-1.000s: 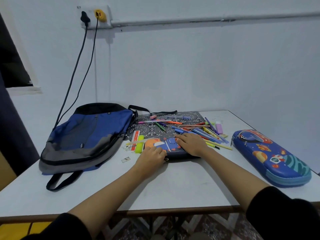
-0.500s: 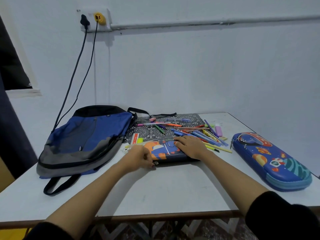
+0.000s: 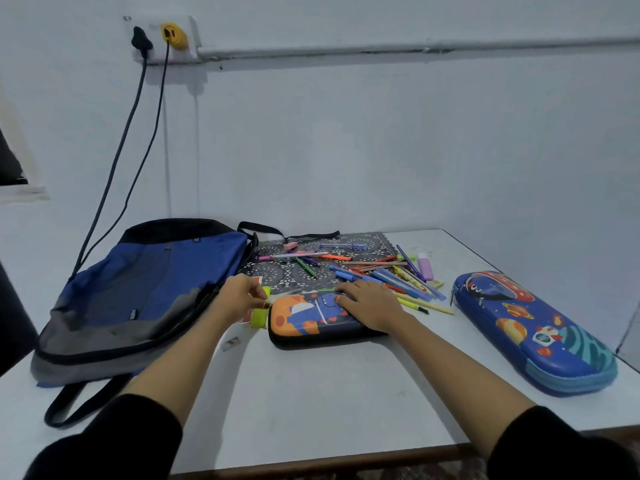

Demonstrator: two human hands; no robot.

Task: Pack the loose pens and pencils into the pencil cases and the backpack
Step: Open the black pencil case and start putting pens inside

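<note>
Table (image 3: 311, 393): pencil case (image 3: 304, 320) under right grip (image 3: 372, 303), left grip (image 3: 239, 296) pinching corner.

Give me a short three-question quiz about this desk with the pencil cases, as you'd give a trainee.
1. True or false: the right hand rests on the space-themed pencil case.
2. Where do most loose pens lie? A) in a cup; B) on the patterned mat and table; C) on the floor.
3. What is the left hand doing?
Key: 1. False: it presses flat on the orange-and-blue pencil case; the space-themed one lies apart, to its right. 2. B. 3. Pinching something small at the orange-and-blue case's left end, probably its zipper pull.
</note>
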